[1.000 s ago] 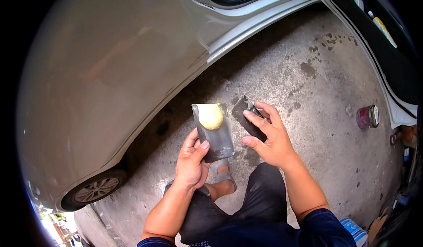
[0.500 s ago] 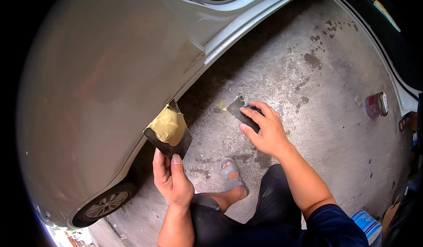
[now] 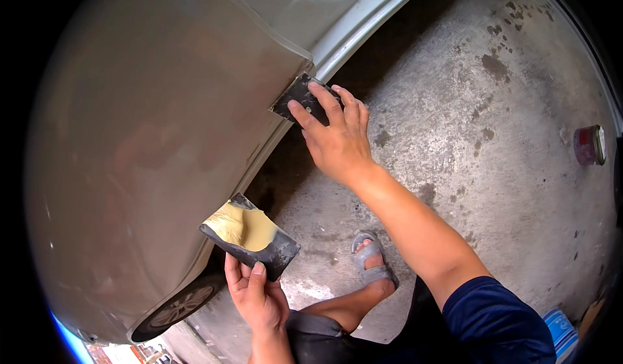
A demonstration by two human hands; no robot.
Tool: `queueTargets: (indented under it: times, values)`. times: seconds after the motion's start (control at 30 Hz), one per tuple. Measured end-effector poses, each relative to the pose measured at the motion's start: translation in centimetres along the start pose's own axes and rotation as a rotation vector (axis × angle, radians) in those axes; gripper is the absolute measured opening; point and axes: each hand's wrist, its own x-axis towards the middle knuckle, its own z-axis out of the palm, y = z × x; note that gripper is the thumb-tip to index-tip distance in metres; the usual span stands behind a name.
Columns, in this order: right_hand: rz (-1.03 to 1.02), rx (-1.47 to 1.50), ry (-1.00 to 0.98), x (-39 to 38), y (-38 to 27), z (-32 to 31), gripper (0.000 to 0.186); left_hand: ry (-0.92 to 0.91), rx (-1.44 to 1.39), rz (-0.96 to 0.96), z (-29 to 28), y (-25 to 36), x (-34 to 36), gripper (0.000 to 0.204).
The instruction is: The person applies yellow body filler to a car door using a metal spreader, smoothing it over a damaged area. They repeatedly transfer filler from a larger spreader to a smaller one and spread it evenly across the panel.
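Note:
My left hand pinches the lower edge of a flat black spreader plate, thumb on top and fingers beneath. A thick mound of pale yellow body filler lies on the plate's upper left part. My right hand grips a smaller black spreader, fingers spread over its face. That spreader's far edge is against or very close to the lower body panel of the car, just below the light door sill; contact is hard to make out.
A car wheel sits at the lower left. On the stained concrete floor stand a dark red tin at the right and a blue and white container at the lower right. My sandalled foot rests below my right arm.
My right hand has carried its spreader up and left, from over the floor to the car panel. My left hand's plate has turned and sits lower in view. The view has shifted.

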Motion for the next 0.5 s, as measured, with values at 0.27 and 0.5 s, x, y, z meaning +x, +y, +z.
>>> queueTargets:
  times: [0.27, 0.5]
  values:
    - [-0.049, 0.021, 0.062, -0.5, 1.0, 2.3, 0.053, -0.023, 0.017, 0.005, -0.2, 0.0, 0.3, 0.059]
    - [0.004, 0.058, 0.09, -1.0, 2.0, 2.6, 0.058, -0.041, 0.037, -0.007, -0.1, -0.1, 0.2, 0.06]
